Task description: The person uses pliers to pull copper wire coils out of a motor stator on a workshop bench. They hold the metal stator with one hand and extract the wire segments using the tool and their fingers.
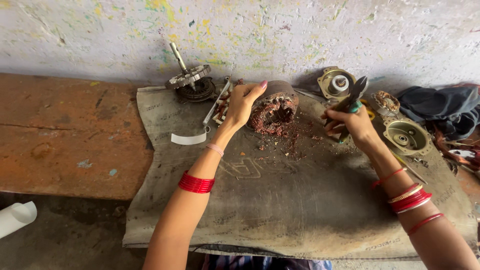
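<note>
My left hand (243, 102) grips the side of a round motor stator (275, 107) lying on its side on a grey sack mat (280, 210). Reddish copper winding shows in its open end, and copper scraps (292, 140) lie scattered in front of it. My right hand (350, 125) holds a pair of pliers (354, 97) with green handles, jaws pointing up, a short way right of the stator and not touching it. Red bangles circle both wrists.
A rotor with a shaft (190, 80) stands at the back left of the mat. Metal motor end covers (337, 82) (407, 136) lie at the right, next to dark cloth (442, 107). A white strip (188, 138) and a metal bar (216, 102) lie near my left hand. An orange bench (65, 135) extends left.
</note>
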